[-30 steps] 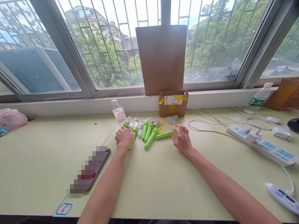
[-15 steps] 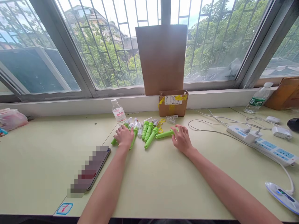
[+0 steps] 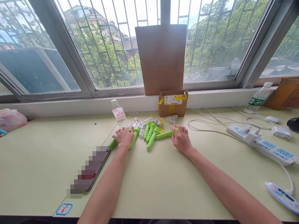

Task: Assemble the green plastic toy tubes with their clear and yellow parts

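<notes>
My left hand point(image 3: 123, 137) lies over the left side of a pile of parts, fingers spread. One green tube point(image 3: 112, 143) pokes out beyond its fingers, and another green tube point(image 3: 134, 138) lies against its thumb side. My right hand point(image 3: 181, 138) has its fingers curled round the right end of a green ribbed tube point(image 3: 163, 134), which lies on the table. Between the hands several more green tubes point(image 3: 152, 138) lie side by side with their collars pointing away. Clear plastic tubes point(image 3: 142, 131) and yellow rings point(image 3: 160, 131) are behind and among them.
A water bottle point(image 3: 119, 114) stands behind the pile, with a small cardboard box point(image 3: 173, 108) to its right. A phone point(image 3: 99, 169) lies left of my left forearm. On the right are a power strip point(image 3: 263, 144), cables and another bottle point(image 3: 258, 98).
The green tubes in the middle have shifted slightly right. The tube under my left hand now sticks out further left, near the phone. My right hand has barely moved.
</notes>
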Motion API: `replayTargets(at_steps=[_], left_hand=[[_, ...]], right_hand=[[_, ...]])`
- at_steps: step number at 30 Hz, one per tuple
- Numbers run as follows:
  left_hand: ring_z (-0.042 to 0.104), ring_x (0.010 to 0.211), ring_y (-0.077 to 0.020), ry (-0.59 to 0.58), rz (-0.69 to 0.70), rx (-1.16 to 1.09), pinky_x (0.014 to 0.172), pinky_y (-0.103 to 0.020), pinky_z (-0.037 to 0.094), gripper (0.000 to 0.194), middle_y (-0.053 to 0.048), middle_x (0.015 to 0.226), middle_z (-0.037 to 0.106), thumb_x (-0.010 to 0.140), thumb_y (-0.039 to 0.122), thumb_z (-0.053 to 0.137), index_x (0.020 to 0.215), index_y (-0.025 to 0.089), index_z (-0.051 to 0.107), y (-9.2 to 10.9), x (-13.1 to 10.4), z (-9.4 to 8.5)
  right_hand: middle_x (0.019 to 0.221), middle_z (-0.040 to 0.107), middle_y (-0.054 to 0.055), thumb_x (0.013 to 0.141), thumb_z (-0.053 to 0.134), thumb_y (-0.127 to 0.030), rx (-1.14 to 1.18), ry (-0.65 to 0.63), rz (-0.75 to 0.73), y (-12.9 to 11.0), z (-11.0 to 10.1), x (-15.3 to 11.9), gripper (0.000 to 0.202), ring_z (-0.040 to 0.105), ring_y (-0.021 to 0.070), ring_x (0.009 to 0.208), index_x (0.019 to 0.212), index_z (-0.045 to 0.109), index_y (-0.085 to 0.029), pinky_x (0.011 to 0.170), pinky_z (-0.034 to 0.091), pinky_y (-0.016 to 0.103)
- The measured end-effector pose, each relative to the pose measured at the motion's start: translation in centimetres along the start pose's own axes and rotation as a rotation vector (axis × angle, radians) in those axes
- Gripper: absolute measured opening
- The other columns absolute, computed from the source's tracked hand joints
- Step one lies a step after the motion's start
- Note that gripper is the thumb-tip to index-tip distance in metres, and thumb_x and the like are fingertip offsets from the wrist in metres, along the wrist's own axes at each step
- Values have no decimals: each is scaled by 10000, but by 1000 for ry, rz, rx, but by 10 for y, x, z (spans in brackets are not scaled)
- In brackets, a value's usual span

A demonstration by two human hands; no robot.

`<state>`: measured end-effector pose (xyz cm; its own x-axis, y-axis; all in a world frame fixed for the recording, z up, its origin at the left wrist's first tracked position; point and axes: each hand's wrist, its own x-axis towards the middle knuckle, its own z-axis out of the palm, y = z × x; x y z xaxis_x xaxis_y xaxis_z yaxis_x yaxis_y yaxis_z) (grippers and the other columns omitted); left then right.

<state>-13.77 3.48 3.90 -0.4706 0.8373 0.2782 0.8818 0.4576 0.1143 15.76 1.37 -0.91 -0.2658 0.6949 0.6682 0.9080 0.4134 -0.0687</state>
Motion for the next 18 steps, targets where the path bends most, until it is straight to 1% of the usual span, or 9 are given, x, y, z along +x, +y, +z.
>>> replayTargets(at_steps=[6,10,12,14,16,18], left_hand=[[503,1039,-365,75,49,11,841,-506,357,639,-253,1112,587,908,509,215,1129,40,588,3,-4,0],[514,994,-359,185,148,30,808,-489,370,617,-231,1053,596,923,499,203,1082,63,608,8,-8,-1],[518,975,-353,248,220,35,803,-481,373,599,-220,1020,598,929,490,208,1062,72,615,13,-12,-2],[526,957,-341,293,322,18,823,-480,372,575,-204,993,601,932,487,229,1050,82,619,21,-19,-5],[524,985,-330,344,456,-16,879,-485,360,532,-190,1015,601,936,470,260,1092,98,606,33,-32,-7],[508,1049,-321,378,620,-51,960,-495,323,478,-184,1113,581,934,446,306,1136,117,588,46,-50,-7]], right_hand=[[1174,513,146,821,488,-160,6,-37,6,-1,0,0,380,443,284,1132,1197,546,-166,1033,272,455],[1214,527,151,834,465,-164,16,-62,11,-1,1,0,387,441,278,1175,1214,539,-162,1062,233,460],[1242,531,148,842,446,-163,24,-79,8,-1,1,0,400,432,274,1204,1233,530,-165,1076,212,461],[1278,528,142,846,432,-163,32,-103,1,-1,2,0,419,414,271,1239,1256,518,-166,1089,192,462],[1319,517,136,848,422,-163,35,-131,-6,-1,2,-1,441,391,269,1273,1281,502,-168,1099,172,464],[1359,498,129,851,413,-168,37,-162,-8,-1,2,-1,461,367,267,1301,1306,483,-171,1103,156,470]])
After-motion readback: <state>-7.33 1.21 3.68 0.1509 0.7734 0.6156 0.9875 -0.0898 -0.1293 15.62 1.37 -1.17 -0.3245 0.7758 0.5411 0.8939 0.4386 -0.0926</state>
